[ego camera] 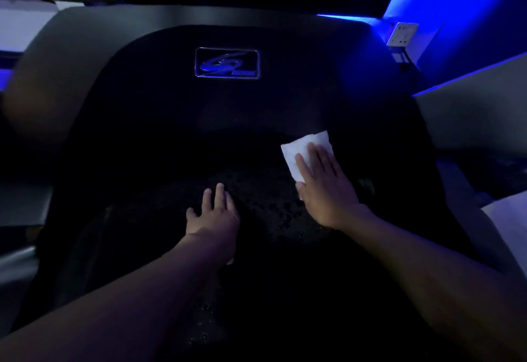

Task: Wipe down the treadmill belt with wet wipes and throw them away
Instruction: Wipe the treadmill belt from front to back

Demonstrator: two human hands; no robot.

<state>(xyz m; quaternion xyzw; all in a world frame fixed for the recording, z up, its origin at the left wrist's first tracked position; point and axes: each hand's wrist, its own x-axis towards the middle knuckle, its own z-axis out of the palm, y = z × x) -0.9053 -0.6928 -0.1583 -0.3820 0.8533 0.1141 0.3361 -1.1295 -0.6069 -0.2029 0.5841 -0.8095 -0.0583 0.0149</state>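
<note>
The black treadmill belt fills the lower middle of the head view, very dark, with wet speckles near its centre. A white wet wipe lies flat on the belt's right side. My right hand presses on it with straight fingers spread over its near half. My left hand rests flat on the belt to the left of the wipe, fingers straight, holding nothing.
The dark motor cover with a blue logo badge rises beyond the belt. Grey side rails flank it. A white wall socket sits at the upper right on a blue-lit wall.
</note>
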